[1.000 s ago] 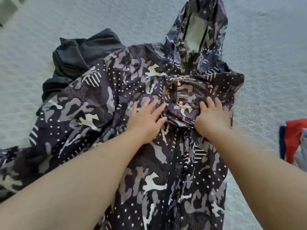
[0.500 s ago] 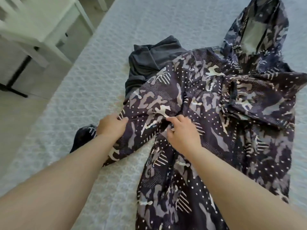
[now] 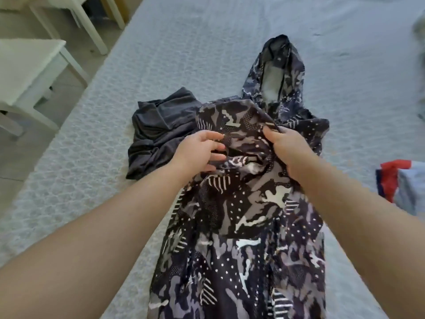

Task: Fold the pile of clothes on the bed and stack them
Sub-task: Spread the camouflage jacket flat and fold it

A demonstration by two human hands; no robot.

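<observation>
A dark camouflage-print hooded jacket [image 3: 248,226] lies lengthwise on the pale quilted bed [image 3: 207,54], its hood pointing away from me. Its left sleeve is folded in over the chest. My left hand [image 3: 200,153] has its fingers on the folded sleeve's fabric, thumb above and fingers curled under a fold. At the top of that fold, near the collar, my right hand [image 3: 289,150] grips the cloth. A crumpled dark grey garment [image 3: 158,132] sits to the left, partly under the jacket.
Folded red, blue and white clothing [image 3: 397,187] lies at the bed's right side. Another pale item [image 3: 419,42] shows at the far right edge. White furniture legs and a low white table [image 3: 30,72] stand on the floor to the left of the bed.
Both hands left the jacket's chest, took hold of the left sleeve and carried it right, folding it over the front. The grey garment is now more uncovered.
</observation>
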